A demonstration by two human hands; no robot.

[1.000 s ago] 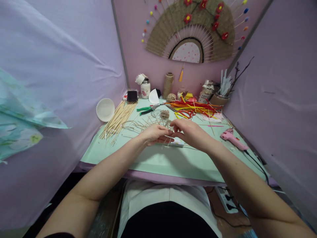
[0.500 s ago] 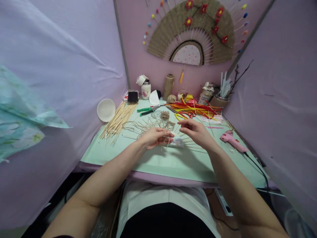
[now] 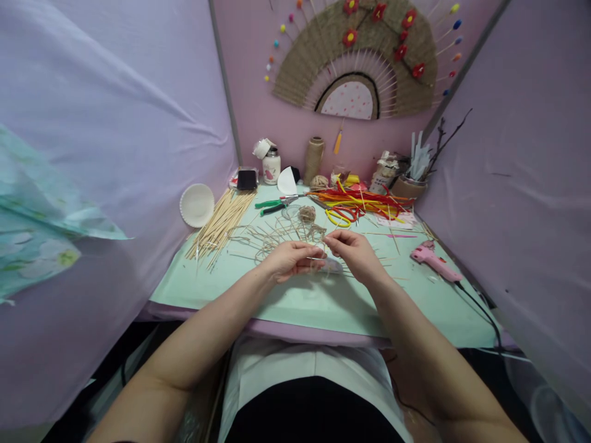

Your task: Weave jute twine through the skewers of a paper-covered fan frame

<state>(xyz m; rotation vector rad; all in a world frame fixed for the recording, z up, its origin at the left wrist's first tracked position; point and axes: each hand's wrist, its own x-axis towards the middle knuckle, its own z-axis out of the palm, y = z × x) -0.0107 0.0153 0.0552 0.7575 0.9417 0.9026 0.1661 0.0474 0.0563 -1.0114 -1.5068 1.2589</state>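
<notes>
My left hand [image 3: 294,259] is closed in a pinch on thin twine, whose loose strands hang blurred below its fingertips. Just to the right, my right hand [image 3: 351,249] pinches at the twine too, its fingertips almost meeting the left ones. Under both hands lies a fan frame of thin sticks spreading from a pale patterned centre piece [image 3: 333,266], partly covered by my fingers. Loops of twine [image 3: 264,249] trail over the sticks on the left. Behind the hands sits a small ball of twine [image 3: 307,213].
A bundle of bamboo sticks [image 3: 220,224] and a white scalloped dish [image 3: 197,205] are at the left. Green-handled pliers [image 3: 272,202], yellow scissors [image 3: 339,216] and red and yellow pipe cleaners [image 3: 364,200] lie behind. At right rests a corded pink glue gun [image 3: 434,261].
My right hand has moved left and down to my left hand, and its fingers have closed in a pinch. My left hand has stayed nearly in place.
</notes>
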